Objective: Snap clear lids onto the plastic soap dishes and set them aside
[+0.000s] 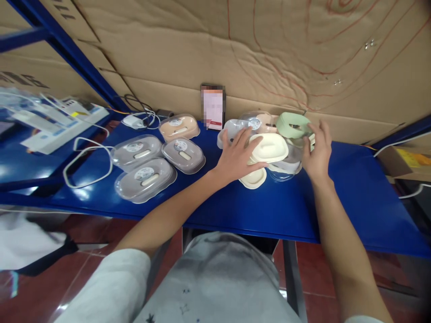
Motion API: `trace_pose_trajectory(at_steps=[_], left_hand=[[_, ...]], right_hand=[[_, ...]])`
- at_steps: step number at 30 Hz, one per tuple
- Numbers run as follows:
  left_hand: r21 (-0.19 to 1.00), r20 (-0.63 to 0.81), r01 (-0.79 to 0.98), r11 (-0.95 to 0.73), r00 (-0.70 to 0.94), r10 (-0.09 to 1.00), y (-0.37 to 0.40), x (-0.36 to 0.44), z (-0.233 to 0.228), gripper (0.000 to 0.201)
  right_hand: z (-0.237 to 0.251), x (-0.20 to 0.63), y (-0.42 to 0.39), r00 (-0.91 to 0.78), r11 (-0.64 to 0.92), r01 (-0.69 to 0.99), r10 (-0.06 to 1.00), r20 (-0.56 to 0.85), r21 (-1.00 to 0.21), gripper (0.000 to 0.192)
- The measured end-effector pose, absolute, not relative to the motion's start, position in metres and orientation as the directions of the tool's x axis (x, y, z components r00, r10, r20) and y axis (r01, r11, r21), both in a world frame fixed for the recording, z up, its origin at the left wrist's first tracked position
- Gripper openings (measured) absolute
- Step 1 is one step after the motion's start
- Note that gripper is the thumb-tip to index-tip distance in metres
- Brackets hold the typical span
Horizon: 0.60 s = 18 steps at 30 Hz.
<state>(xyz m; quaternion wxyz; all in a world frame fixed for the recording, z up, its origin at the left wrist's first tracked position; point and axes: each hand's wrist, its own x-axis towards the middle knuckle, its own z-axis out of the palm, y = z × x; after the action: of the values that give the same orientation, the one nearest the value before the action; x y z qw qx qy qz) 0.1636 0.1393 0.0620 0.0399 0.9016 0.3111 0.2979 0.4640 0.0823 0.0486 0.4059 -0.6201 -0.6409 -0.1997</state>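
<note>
My left hand (235,157) reaches over a cluster of plastic box parts on the blue table. Its index finger and thumb sit on either side of a cream oval lid (272,148), which they grip at its left end. A smaller cream piece (254,178) lies below that hand. To the right, my right hand (318,154) is open, with curved, parted fingers beside a light green oval ring-like part (292,124) and the pile's right edge. Behind the cream lid are a clear cover (254,120) and a grey part (230,130); the hands partly hide the pile.
Grey boxes with clear covers (144,179) and a peach one (180,128) stand on the left of the table (215,211). A phone (213,107) leans against the cardboard behind. White cables (88,184) and a power strip (63,130) lie far left.
</note>
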Motion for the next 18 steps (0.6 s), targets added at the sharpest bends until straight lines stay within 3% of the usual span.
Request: trace_pose_trajectory(at_steps=[3, 7, 14, 18], left_hand=[[0.280, 0.541, 0.560, -0.780, 0.579, 0.610, 0.138, 0.164, 0.061, 0.086], [0.300, 0.552, 0.586, -0.753, 0.537, 0.638, 0.133, 0.169, 0.057, 0.071], [0.243, 0.482, 0.606, -0.757, 0.602, 0.637, 0.131, 0.155, 0.076, 0.069], [0.197, 0.470, 0.637, -0.745, 0.606, 0.642, 0.132, 0.086, 0.095, 0.054]], right_hand=[[0.050, 0.463, 0.081, 0.115, 0.149, 0.953, 0.626, 0.771, -0.263, 0.049], [0.060, 0.443, 0.075, 0.092, 0.179, 0.951, 0.610, 0.787, -0.250, 0.044], [0.070, 0.382, 0.057, -0.248, 0.398, 0.916, 0.675, 0.694, -0.059, 0.027], [0.065, 0.370, 0.058, -0.277, 0.421, 0.905, 0.695, 0.663, -0.063, 0.025]])
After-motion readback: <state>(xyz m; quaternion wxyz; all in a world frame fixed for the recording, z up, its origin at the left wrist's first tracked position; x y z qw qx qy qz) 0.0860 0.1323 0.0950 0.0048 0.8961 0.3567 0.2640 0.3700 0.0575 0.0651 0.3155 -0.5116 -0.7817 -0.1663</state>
